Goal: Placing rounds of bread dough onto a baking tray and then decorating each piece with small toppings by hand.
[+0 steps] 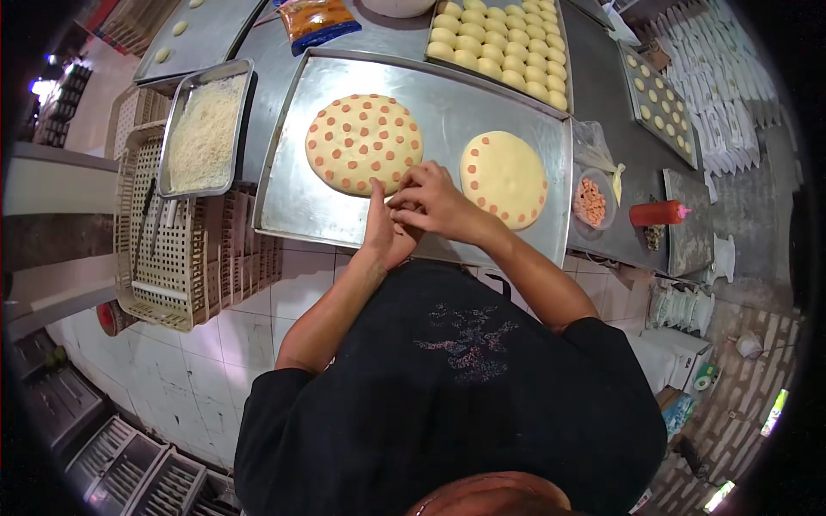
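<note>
On a large metal tray (284, 185) lie two flat rounds of pale dough. The left dough round (372, 132) is dotted all over with pinkish-orange slices, while the right dough round (508, 176) carries them only along parts of its edge. My left hand (386, 230) is cupped at the tray's near edge, thumb pointing up, its curled fingers largely covered. My right hand (437, 205) reaches over it with bent fingers pinched together at the left palm, just below the left round. What lies between the hands is hidden.
Right of the tray stand a bowl of orange pieces (590, 203) and a red squeeze bottle (658, 213). A tray of dough balls (503, 47) adjoins the far edge. Leftward, a metal pan of crumbs (206, 138) rests over beige plastic crates (172, 249). An orange-blue packet (314, 24) lies beyond.
</note>
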Demonstrator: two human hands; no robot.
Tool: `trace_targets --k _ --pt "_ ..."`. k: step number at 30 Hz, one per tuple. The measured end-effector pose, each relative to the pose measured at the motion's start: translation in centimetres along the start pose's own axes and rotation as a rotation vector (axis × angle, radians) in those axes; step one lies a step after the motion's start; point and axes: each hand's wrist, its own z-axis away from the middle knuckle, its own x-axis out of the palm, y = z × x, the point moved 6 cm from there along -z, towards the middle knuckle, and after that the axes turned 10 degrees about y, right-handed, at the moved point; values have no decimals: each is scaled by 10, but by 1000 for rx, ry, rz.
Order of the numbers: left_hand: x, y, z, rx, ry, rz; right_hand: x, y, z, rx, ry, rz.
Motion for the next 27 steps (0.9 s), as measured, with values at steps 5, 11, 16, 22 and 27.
trace_targets --k 5,11,16,22,27 --pt "3 -7 1 -91 -255 63 -10 12 -2 34 18 -75" --pt "15 -5 10 -81 -94 41 -108 203 46 808 427 15" --pt "14 -2 11 -60 -101 16 -116 259 64 969 338 85" --pt "15 0 10 -42 -117 23 -107 268 67 1018 309 251" --pt "16 -1 10 -34 -124 -9 -101 174 22 487 376 306"
